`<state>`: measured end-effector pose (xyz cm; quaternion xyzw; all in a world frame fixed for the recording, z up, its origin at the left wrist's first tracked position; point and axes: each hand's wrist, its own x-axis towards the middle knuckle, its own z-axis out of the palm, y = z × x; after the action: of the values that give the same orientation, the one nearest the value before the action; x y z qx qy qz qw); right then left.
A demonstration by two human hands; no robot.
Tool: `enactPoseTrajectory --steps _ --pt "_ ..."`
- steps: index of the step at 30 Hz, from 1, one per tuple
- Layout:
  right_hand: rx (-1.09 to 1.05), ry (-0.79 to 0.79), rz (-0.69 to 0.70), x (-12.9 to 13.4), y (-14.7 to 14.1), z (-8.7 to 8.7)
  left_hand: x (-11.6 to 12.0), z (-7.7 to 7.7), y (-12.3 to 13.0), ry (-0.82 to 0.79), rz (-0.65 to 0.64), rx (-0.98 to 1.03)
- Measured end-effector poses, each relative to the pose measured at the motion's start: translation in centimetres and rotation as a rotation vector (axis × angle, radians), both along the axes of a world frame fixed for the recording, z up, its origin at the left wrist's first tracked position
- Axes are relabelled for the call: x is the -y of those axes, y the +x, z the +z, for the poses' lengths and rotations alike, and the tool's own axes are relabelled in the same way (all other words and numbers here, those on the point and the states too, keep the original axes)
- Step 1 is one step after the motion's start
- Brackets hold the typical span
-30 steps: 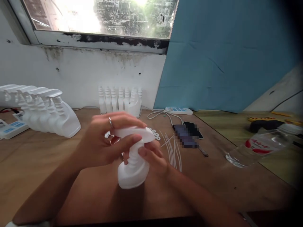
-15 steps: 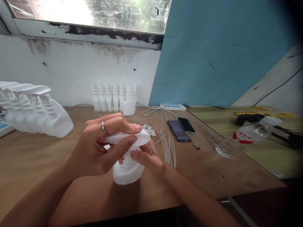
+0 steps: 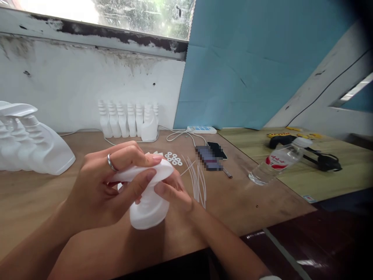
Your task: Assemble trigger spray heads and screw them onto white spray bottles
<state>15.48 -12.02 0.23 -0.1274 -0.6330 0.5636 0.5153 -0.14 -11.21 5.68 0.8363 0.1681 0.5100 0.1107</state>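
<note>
A white plastic bottle (image 3: 148,216) stands on the brown table close to my body, with a smooth white spray head (image 3: 163,170) at its top. My left hand (image 3: 106,188), with a ring on one finger, pinches the spray head between thumb and fingers. Curled around the neck just below it is my right hand (image 3: 177,194), its thumb in front and its other fingers mostly hidden behind. Between them the hands cover the joint of head and bottle. Small white rings (image 3: 174,158) and thin white tubes (image 3: 198,181) lie just beyond my right hand.
White bottles (image 3: 128,120) line the wall, and more with spray heads (image 3: 37,144) stand at left. Phones (image 3: 209,157), a power strip (image 3: 201,130) with cable and a clear water bottle (image 3: 274,163) are to the right. Behind hangs a blue sheet (image 3: 241,70).
The view has turned right, so the surroundings appear shifted left. Both hands keep nearly the same grip on the spray head and bottle neck.
</note>
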Motion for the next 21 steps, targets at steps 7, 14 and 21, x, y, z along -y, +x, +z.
enactPoseTrajectory --steps 7,14,21 --pt "0.118 0.069 -0.309 0.7 -0.9 -0.1 -0.4 -0.2 -0.2 0.014 0.050 0.012" --pt "0.011 0.043 -0.110 0.8 0.0 -0.9 0.5 -0.2 -0.2 0.064 0.059 -0.009" --pt "-0.019 -0.021 -0.183 0.7 -0.4 -0.8 0.4 -0.5 -0.4 -0.129 0.183 0.047"
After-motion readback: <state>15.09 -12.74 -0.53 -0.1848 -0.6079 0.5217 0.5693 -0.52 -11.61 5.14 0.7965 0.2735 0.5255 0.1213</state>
